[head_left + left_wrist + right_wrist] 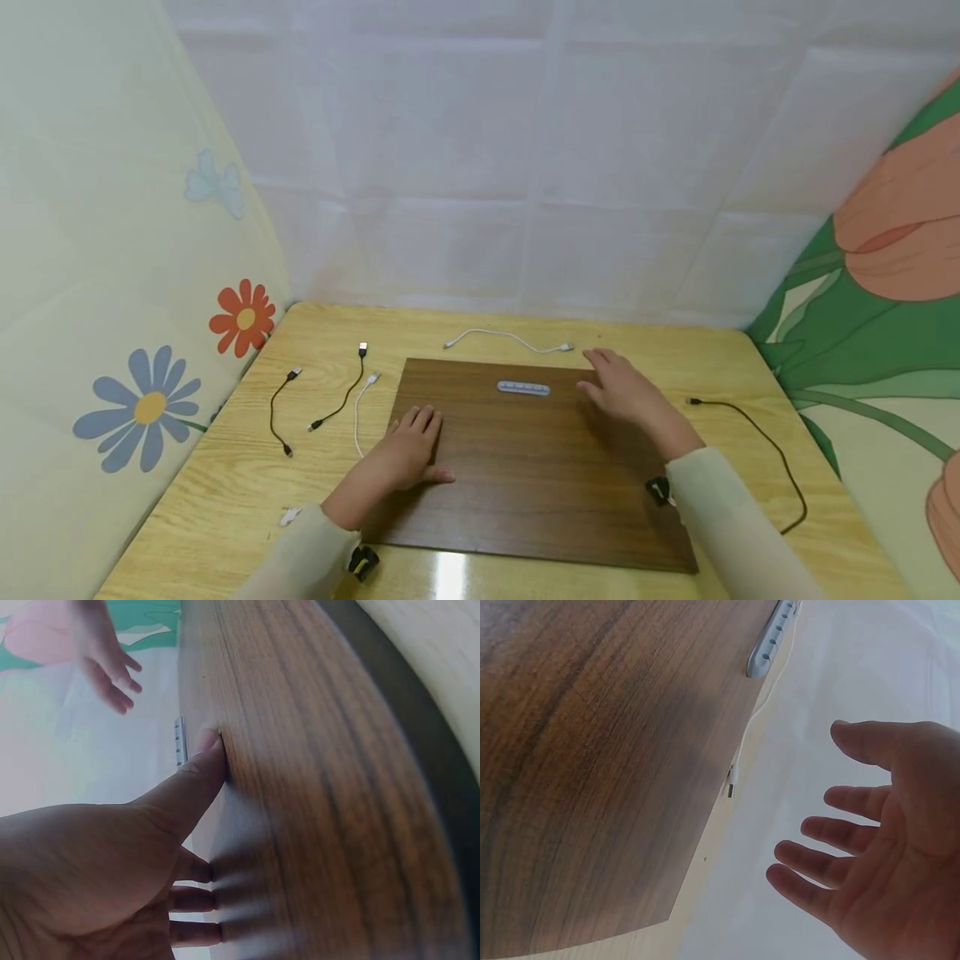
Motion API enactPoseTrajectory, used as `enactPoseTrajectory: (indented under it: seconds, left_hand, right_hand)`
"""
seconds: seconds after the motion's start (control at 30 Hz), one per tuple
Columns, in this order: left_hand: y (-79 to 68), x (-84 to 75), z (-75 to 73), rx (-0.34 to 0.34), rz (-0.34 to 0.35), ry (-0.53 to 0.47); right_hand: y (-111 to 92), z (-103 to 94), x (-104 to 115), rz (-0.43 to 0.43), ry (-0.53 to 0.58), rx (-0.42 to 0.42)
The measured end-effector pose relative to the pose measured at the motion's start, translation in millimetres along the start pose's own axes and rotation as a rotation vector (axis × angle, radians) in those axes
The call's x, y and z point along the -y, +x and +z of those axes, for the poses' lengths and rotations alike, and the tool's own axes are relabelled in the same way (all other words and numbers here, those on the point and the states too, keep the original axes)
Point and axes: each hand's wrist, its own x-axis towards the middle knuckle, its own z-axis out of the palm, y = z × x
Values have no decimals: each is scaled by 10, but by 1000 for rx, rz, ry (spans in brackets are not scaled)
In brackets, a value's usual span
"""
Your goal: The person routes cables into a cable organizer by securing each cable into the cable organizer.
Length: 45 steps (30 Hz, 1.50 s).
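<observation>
One brown board [495, 458] is lying flat on the counter [217, 500]; a pale blue slotted strip [523, 388] is sitting on it near the far edge. Left hand [405, 454] is spreading over the board's left side, grip apart, holding nothing; can't tell whether the fingertips are pressing or just hovering. Right hand [626, 392] is hovering around the far right part, thumb and fingers apart, also empty. A white cable [504, 333] is lying just beyond the far edge, its plug [566, 347] pointing toward the right fingertips. Judgement on technique: pressing lightly on the left should be stopping the board sliding; for the cable, pinching the plug probably beats tugging thin cord.
</observation>
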Motion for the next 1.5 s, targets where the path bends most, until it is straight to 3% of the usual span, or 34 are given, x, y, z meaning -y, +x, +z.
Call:
enactPoseTrajectory:
  seconds: [1.0,1.5]
  left_hand:
    - [-15,1,22,19,-19,6]
    - [-9,21,62,15,-17,-6]
  right_hand:
    - [635,198,-139,-4,9,-7]
    - [809,308,-175,4,-7,-17]
